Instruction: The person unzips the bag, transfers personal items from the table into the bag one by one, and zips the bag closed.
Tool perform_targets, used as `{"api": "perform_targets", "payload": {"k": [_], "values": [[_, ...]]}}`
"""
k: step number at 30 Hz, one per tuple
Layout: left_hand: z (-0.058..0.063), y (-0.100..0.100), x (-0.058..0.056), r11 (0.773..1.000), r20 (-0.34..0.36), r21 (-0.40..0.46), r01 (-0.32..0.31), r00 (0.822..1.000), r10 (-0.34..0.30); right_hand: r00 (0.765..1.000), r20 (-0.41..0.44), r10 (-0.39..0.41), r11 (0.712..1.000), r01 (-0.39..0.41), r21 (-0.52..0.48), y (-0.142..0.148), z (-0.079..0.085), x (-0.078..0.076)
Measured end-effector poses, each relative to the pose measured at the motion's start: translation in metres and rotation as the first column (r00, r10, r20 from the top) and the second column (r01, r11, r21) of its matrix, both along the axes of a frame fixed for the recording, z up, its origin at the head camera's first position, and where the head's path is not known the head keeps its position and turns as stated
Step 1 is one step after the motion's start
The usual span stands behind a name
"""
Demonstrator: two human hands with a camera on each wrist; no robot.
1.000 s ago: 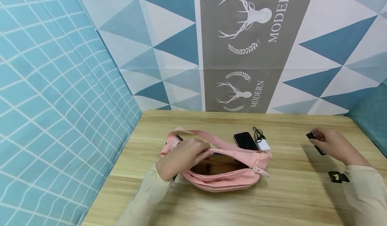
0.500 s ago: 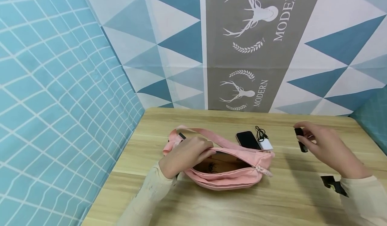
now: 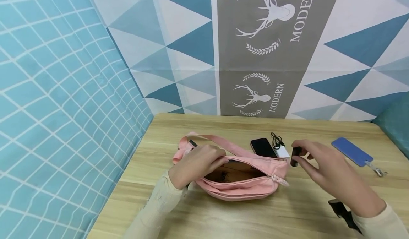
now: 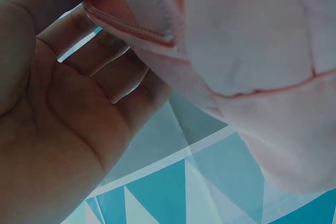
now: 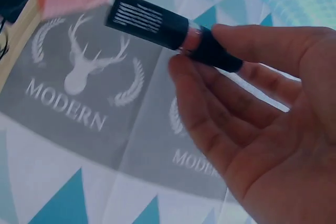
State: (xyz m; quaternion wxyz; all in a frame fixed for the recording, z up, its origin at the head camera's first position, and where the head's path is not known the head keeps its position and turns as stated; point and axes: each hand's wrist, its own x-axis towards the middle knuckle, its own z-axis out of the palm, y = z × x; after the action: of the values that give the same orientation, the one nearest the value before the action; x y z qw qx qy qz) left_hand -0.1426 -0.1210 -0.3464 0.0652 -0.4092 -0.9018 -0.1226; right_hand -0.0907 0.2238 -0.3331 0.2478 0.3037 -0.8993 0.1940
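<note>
Phone [image 3: 263, 147], blk cable [image 3: 277, 140] behind pink bag [image 3: 237, 190]; blue tag [image 3: 351, 151] beyond R hand [image 3: 335, 171].

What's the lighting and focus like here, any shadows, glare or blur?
Head view: bright, pale sheen on the tabletop near the pink bag, soft shadow below the right hand; left wrist: dim, the left hand darker than the pink bag; right wrist: dim, bluish, the pink bag blurred at upper left, stripes on the black tube clear.

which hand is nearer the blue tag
Right: the right hand is just left of the blue tag in the head view; the left hand is farther off, holding the pink bag.
</note>
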Motion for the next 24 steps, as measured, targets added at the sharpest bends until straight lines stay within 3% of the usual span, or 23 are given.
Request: {"api": "perform_targets", "payload": {"k": [5,7,11,24], "values": [[0.000,0.002,-0.001,1.000,-0.002,0.000,-0.002,1.000,0.002,0.987,-0.112,0.112,0.990,-0.120,-0.073,-0.022,-0.001,0.010],[0.001,0.002,-0.001,1.000,0.001,-0.009,-0.006,1.000,0.006,0.963,-0.182,0.200,0.969,-0.222,-0.111,-0.035,-0.007,0.011],[0.001,0.002,0.000,1.000,0.001,-0.023,-0.013,1.000,0.013,0.918,-0.238,0.319,0.926,-0.355,-0.127,-0.061,-0.023,0.010],[0.000,0.003,0.001,0.999,-0.060,-0.034,-0.010,0.998,0.008,0.928,-0.143,0.344,0.925,-0.361,-0.120,-0.106,-0.062,0.007]]}}
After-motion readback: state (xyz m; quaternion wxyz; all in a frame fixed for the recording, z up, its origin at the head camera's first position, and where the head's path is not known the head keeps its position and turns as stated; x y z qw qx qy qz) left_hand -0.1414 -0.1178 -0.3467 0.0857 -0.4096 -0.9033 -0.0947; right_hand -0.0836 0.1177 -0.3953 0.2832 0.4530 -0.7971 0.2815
